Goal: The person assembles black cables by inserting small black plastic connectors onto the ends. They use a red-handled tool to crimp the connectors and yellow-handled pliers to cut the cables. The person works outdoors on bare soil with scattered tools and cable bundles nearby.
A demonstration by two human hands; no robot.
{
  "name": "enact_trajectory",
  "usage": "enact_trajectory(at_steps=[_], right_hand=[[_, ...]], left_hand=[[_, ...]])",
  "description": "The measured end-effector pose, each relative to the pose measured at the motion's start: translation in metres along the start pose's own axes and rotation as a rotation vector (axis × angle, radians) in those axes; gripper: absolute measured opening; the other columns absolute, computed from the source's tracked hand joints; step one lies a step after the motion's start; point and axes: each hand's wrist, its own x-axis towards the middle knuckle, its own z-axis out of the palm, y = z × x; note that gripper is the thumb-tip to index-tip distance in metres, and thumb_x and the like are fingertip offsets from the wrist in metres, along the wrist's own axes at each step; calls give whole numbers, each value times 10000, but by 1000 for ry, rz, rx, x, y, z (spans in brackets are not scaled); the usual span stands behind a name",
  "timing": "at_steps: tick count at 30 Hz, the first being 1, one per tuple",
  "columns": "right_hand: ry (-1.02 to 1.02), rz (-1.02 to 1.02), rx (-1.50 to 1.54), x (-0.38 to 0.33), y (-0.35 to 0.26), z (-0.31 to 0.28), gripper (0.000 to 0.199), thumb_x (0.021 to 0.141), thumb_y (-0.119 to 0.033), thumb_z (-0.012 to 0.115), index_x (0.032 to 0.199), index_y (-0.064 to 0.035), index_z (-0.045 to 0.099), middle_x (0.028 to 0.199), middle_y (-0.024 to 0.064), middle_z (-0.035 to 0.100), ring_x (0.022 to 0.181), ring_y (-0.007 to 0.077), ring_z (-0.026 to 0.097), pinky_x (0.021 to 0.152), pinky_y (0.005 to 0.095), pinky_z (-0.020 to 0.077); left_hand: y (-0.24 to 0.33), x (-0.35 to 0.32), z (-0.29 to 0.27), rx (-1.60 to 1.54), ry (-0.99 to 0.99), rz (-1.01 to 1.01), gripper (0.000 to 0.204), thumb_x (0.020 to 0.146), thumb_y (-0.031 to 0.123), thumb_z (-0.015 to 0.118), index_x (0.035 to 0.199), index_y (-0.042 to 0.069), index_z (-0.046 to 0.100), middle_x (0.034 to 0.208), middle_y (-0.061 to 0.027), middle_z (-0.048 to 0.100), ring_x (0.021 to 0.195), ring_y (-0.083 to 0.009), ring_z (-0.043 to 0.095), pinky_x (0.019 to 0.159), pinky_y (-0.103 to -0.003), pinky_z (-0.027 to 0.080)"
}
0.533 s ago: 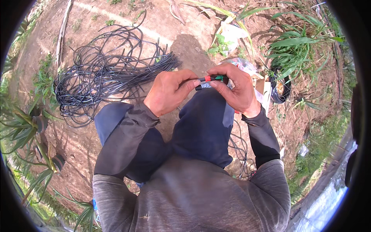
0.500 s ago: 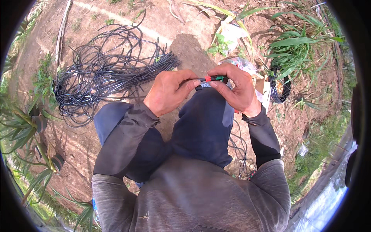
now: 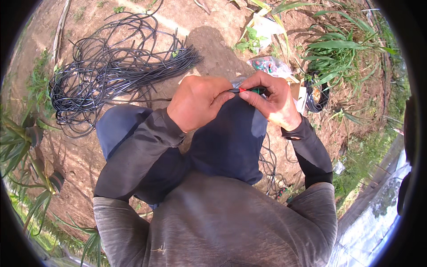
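Head view, only 1 cam:

Your L hand point(image 3: 198, 104) is curled tight, thumb + forefinger pinched on the end of a thin black tube point(image 3: 234, 90), just above your knees. Grip fully closed on it, no gap visible.

Your R hand point(image 3: 271, 100) sits at 3 o'clock of the L, fingertips nearly touching it. Thumb + fingers pinched shut on a small red-and-green fitting point(image 3: 250, 90). Fitting and tube end meet between the 2 hands; can't tell if they're actually joined, fingers hide the joint.

Both hands are over your dark blue trousers point(image 3: 231, 138), grey sleeves point(image 3: 142, 151) coming up from 6 o'clock.

Around you:
- big loose coil of black tubing point(image 3: 115, 66) on bare dirt, 10 o'clock of L hand, well apart.
- clear bag of small coloured parts point(image 3: 269, 66) on the ground, 12 o'clock of R hand, near.
- smaller black coil point(image 3: 316, 95) at 3 o'clock of R hand, beside a cardboard bit point(image 3: 297, 91).
- a few thin black lines point(image 3: 271, 169) on the ground by your R leg, 5 o'clock.
- grass clump point(image 3: 338, 53) at 2 o'clock, spiky plants point(image 3: 22, 138) at 9 o'clock.
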Motion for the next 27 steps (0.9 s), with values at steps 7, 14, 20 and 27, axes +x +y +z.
enact_trajectory(at_steps=[7,14,20,27], right_hand=[[-65,192,163,-4,-2,-2,101,872,-58,713,925,11,662,823,39,673,725,73,603,631,228,476],[-163,366,347,1,-6,-6,142,875,-111,719,906,12,657,791,40,666,674,83,608,603,227,488],[-199,400,417,15,-16,-20,271,905,-166,702,1096,8,620,939,71,680,842,105,634,734,250,529],[7,304,542,7,-3,-11,385,922,-288,692,1186,-21,609,992,24,666,855,68,570,700,230,461]], left_hand=[[8,-4,1,171,-44,164,180,761,47,735,910,9,639,726,-133,591,616,-319,613,520,-377,475],[4,-8,6,330,-45,338,222,761,-1,702,968,-7,623,745,-108,591,616,-291,609,510,-363,476],[-1,-4,12,163,78,122,182,810,29,691,985,8,647,718,-109,604,614,-281,627,524,-329,462],[2,2,5,-89,68,-251,98,887,48,647,977,16,665,676,-113,621,564,-193,600,545,-283,461]])
